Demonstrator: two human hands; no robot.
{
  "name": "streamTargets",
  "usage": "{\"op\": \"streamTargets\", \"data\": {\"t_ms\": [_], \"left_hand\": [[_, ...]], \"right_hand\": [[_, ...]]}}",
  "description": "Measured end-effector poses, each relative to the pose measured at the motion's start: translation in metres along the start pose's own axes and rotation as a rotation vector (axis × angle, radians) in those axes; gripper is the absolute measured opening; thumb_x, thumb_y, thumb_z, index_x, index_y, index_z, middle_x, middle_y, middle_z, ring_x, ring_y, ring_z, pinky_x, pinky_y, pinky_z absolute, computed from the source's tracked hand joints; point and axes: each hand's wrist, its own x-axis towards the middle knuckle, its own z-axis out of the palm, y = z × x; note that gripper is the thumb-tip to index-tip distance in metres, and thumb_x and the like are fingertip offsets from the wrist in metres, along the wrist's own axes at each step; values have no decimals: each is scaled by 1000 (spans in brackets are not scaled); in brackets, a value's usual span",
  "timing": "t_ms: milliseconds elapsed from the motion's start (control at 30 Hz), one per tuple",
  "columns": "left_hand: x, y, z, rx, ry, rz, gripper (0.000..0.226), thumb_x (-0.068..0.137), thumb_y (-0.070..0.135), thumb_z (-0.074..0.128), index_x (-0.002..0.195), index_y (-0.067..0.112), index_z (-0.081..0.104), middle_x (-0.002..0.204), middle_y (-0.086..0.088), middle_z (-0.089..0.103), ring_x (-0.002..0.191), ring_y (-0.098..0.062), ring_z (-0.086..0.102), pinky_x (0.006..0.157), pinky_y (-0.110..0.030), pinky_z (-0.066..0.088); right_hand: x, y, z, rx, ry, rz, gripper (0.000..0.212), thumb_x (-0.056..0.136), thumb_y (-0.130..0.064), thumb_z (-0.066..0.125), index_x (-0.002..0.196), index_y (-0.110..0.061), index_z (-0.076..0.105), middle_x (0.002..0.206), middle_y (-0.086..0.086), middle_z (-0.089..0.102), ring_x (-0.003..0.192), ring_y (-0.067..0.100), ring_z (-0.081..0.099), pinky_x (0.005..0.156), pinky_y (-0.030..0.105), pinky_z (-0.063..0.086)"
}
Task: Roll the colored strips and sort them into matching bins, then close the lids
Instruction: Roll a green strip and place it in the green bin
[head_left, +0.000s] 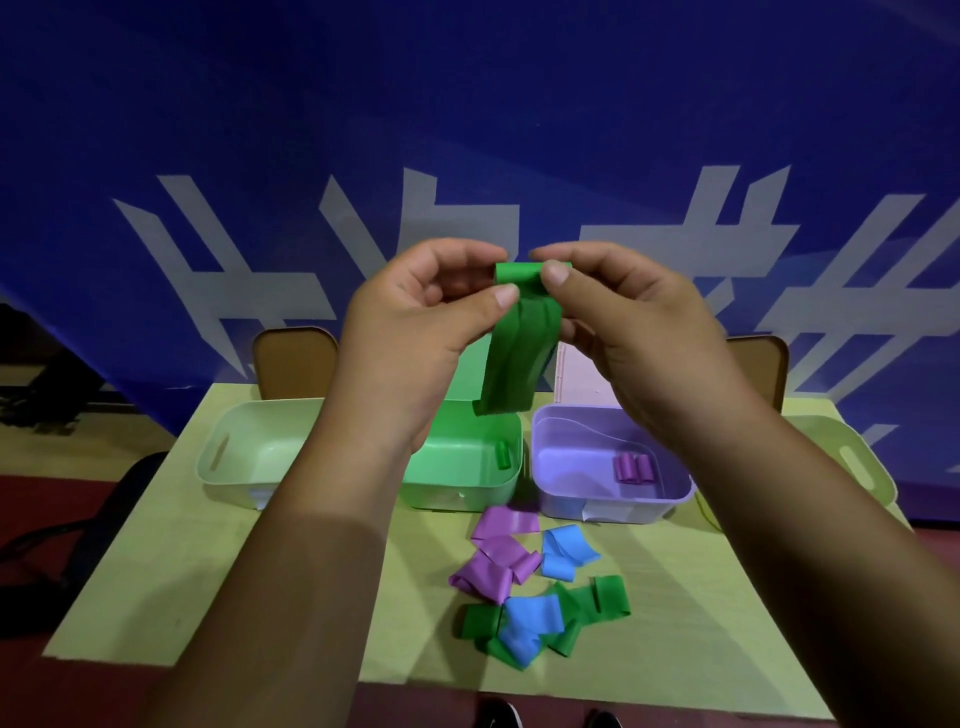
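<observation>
In the head view we are holding a green strip (514, 358) up over the bins, pinching its top edge between the fingers (501, 297) of our left hand (415, 322) and our right hand (623, 322). The first turn of the roll is just forming at the top, and the rest of the strip is hanging loose down toward the green bin (467, 467). We are judging the task to be at an early stage. One small green roll (502, 455) is lying in the green bin and a few purple rolls (632, 467) are lying in the purple bin (597, 488) just beside it. A mixed pile of strips (524, 592), purple, blue and green, is waiting unrolled on the table (208, 571) in front of the bins. A pale bin (234, 457) at the left is showing nothing inside, and another pale bin (852, 462) at the right is partly hidden by our right arm. We cannot tell which of them is meant for the blue strips. No lid is closed yet: a pink lid (576, 379) is standing up behind the purple bin. Our forearms are covering part of the bins, and the strips in the pile are overlapping one another, so each will need pulling free.
</observation>
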Motion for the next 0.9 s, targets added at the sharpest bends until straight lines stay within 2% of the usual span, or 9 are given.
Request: {"op": "streamTargets", "data": {"t_ms": [133, 233, 300, 467, 533, 600, 633, 767, 900], "left_hand": [[-1, -1, -1, -24, -4, -5, 30, 91, -4, 79, 113, 17, 78, 106, -7, 81, 107, -25, 77, 90, -33, 62], [-2, -1, -2, -46, 8, -24, 34, 90, -3, 80, 120, 13, 76, 110, -9, 80, 112, -26, 76, 94, -35, 62], [-2, -1, -2, -43, 24, -36, 30, 91, 2, 82, 119, 13, 77, 107, -7, 79, 109, -26, 76, 95, -37, 63], [-2, -3, -5, 10, 25, -29, 25, 91, 9, 84, 114, 19, 80, 104, -6, 78, 106, -27, 76, 93, -40, 64], [-3, -2, -4, 18, 38, -15, 27, 91, 7, 83, 115, 18, 79, 107, -6, 79, 108, -25, 77, 93, -38, 64], [-4, -1, -4, 7, 39, -3, 29, 91, 3, 82, 117, 16, 77, 110, -5, 80, 109, -22, 77, 94, -38, 64], [-5, -1, -4, 0, 37, 2, 31, 91, 1, 81, 118, 15, 77, 110, -5, 80, 109, -21, 77, 95, -38, 64], [-5, -1, -4, -41, 33, 3, 37, 89, -7, 79, 121, 11, 74, 113, -6, 79, 109, -19, 77, 94, -33, 63], [-5, -2, -6, -23, 11, -27, 35, 90, 0, 82, 122, 11, 75, 115, -12, 78, 113, -26, 76, 98, -40, 63]], "right_hand": [[1, 0, 2, -6, 10, 4, 18, 101, -17, 72, 118, -15, 77, 110, 18, 76, 95, 24, 71, 98, 49, 59], [2, 1, 2, 7, -10, -2, 19, 100, -10, 71, 118, -15, 77, 110, 22, 73, 99, 27, 73, 98, 46, 60], [2, 1, 1, 13, -23, -5, 20, 99, -9, 72, 118, -16, 77, 109, 18, 75, 102, 29, 74, 94, 42, 61], [2, 1, -1, 48, -52, 2, 24, 97, -2, 71, 118, -14, 75, 99, 5, 75, 95, 20, 71, 87, 32, 57], [3, 2, 0, 60, -61, 8, 25, 98, -4, 72, 120, -15, 76, 98, 5, 71, 94, 21, 69, 88, 37, 57], [3, 4, 1, 59, -51, 21, 23, 98, -16, 74, 121, -19, 77, 104, 8, 72, 100, 33, 70, 98, 53, 59], [3, 6, 1, 57, -45, 27, 22, 98, -21, 74, 120, -20, 78, 110, 10, 75, 104, 37, 71, 103, 57, 57], [4, 7, 3, 62, -44, 50, 19, 97, -24, 74, 114, -19, 80, 111, 16, 76, 93, 28, 64, 93, 44, 52], [5, 6, -1, 9, -51, 34, 19, 98, -21, 74, 117, -23, 79, 110, 12, 77, 95, 23, 68, 89, 40, 53]]}}
